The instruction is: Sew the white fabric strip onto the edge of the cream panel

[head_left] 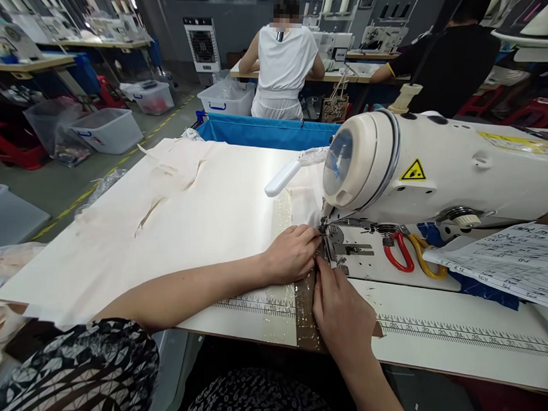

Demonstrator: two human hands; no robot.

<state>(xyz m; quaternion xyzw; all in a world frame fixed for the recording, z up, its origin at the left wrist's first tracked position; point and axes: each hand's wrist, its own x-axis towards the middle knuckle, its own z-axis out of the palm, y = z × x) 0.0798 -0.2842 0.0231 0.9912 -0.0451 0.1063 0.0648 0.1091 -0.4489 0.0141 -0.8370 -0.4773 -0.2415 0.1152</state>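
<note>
A white sewing machine (441,169) stands on the right, its presser foot (323,224) low over the needle plate. Sheer, glittery fabric (278,229) runs along the table past the foot. My left hand (292,254) is closed, fingers bunched on the fabric just left of the foot. My right hand (342,310) sits closer to the front edge, thumb and forefinger pinched on the fabric's edge. The fingertips of both hands nearly meet. Beneath the fabric, a brown strip (306,317) reaches the table's front edge. The exact hold at the fingertips is partly hidden.
Scissors with red and yellow handles (405,253) lie right of the needle plate, beside a written sheet (501,258). Pale cloth pieces (167,166) lie on the white table (239,186). A blue cloth bin (267,131) is behind it. Two people work farther back.
</note>
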